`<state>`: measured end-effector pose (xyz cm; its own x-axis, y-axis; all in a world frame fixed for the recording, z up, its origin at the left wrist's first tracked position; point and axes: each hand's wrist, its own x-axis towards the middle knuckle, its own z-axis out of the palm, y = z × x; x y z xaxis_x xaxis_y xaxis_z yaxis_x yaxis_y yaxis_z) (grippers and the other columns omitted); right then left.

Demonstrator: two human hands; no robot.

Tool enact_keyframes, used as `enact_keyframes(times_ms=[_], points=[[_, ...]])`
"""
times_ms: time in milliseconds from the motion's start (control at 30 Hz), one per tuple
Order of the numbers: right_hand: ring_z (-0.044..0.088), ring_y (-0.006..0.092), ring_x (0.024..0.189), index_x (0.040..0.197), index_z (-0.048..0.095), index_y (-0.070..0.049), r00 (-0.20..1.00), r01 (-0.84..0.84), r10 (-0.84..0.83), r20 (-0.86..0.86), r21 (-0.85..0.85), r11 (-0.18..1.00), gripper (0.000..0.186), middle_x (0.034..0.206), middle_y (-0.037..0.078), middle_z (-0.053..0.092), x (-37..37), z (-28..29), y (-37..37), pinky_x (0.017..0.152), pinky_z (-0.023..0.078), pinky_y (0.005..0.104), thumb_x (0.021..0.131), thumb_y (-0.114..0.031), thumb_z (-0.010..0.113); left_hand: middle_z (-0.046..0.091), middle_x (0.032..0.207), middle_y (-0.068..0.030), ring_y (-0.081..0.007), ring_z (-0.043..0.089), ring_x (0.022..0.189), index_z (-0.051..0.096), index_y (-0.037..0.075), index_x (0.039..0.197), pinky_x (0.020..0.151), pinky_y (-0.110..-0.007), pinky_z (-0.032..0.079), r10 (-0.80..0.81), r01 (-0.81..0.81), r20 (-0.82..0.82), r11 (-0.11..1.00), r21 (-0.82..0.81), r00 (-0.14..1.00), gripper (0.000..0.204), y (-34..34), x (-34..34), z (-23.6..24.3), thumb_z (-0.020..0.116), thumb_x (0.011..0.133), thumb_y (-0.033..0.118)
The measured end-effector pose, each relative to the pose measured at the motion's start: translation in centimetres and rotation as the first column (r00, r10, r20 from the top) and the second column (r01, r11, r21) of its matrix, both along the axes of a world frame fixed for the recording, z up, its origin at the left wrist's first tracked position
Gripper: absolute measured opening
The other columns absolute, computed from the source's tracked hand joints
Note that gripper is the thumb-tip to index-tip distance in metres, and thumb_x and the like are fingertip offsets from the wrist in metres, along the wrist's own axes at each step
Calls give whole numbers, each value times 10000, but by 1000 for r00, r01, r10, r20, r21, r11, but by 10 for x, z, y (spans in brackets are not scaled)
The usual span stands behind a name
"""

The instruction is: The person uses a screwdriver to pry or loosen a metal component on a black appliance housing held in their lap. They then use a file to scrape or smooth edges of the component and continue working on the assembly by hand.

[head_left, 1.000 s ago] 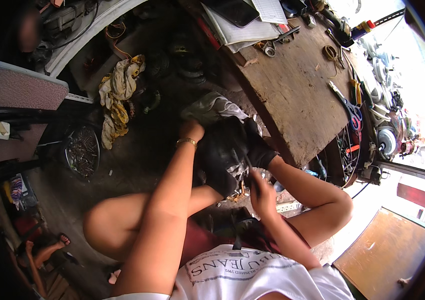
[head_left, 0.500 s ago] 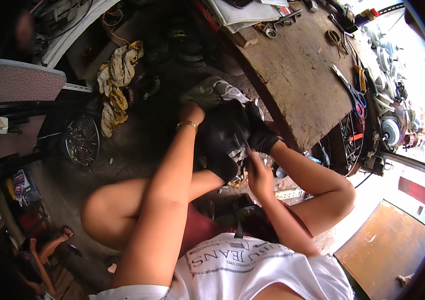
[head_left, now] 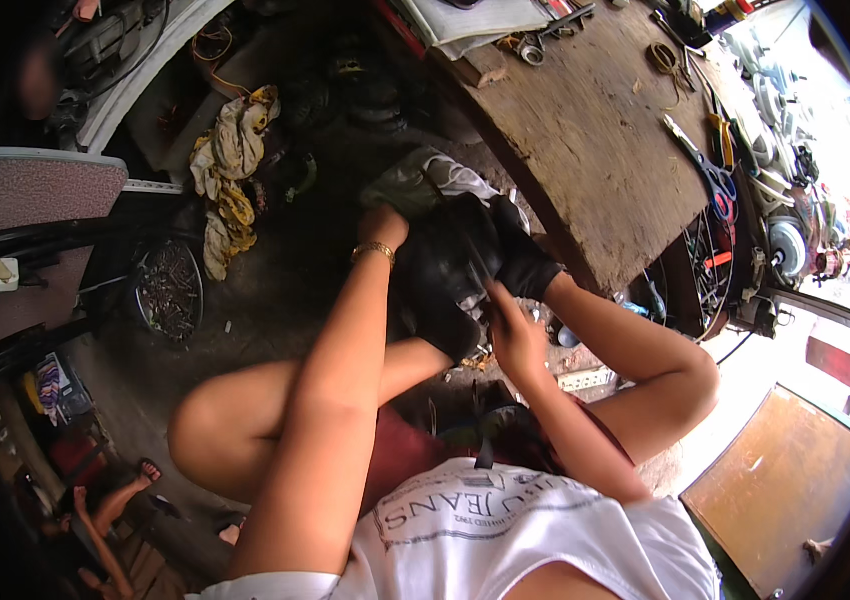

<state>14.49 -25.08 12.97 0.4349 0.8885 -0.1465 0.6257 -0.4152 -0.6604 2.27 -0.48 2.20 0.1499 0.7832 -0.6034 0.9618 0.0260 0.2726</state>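
A smooth black rounded object [head_left: 450, 240] lies between my feet, its kind hard to make out in the dark. My left hand [head_left: 383, 229], with a gold bracelet at the wrist, is closed at its left edge beside a grey-white cloth [head_left: 435, 175]; what its fingers grip is hidden. My right hand [head_left: 517, 335] is closed on the near end of a long thin dark blade-like tool [head_left: 477, 258]. The tool slants away to the upper left across the black object. Black coverings [head_left: 525, 262] wrap both my feet.
To the right stands a worn wooden bench [head_left: 595, 140] bearing papers, metal parts and scissors [head_left: 710, 175]. At left are a bowl of small metal pieces [head_left: 170, 290] and a stained yellow-white cloth [head_left: 235, 150]. Another person's arm and leg [head_left: 110, 500] show at lower left.
My right hand has moved slightly up and away, and the tool reaches further across the black object toward the cloth. My left hand stays in place; the view has shifted a little.
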Motion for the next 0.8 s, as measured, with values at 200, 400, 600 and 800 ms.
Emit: enact_keyframes(times_ms=[200,400,600,800], points=[[637,400,747,1310,535,-262,996,-1,27,-84,300,954,535,898,214,635,-3,-23,39,641,521,457,830,-30,576,628,1154,-242,-386,590,1111,676,30,1073,958,-439,482,17,-26,154,998,56,988,308,8,-21,-36,551,832,176],[653,387,785,1278,567,-240,997,-33,39,-68,87,996,466,861,170,654,3,46,-55,655,524,454,853,-52,592,614,1196,-229,-380,584,1125,627,20,1156,949,-444,478,-31,34,78,999,-36,996,387,10,-20,-21,561,864,265],[624,430,938,1275,557,-121,993,9,-2,-115,56,998,449,1048,232,652,1,-13,70,753,527,424,851,28,566,611,1209,-223,-371,573,1153,641,35,1141,982,-432,471,-58,58,1,997,-42,998,345,23,0,-18,547,845,184],[659,375,978,1262,567,-87,995,-45,42,-90,-31,999,454,1078,223,662,-3,41,-37,801,540,394,839,77,557,615,1214,-209,-370,573,1156,652,35,1129,980,-431,473,-25,14,153,997,70,988,339,17,-29,-56,559,846,197]])
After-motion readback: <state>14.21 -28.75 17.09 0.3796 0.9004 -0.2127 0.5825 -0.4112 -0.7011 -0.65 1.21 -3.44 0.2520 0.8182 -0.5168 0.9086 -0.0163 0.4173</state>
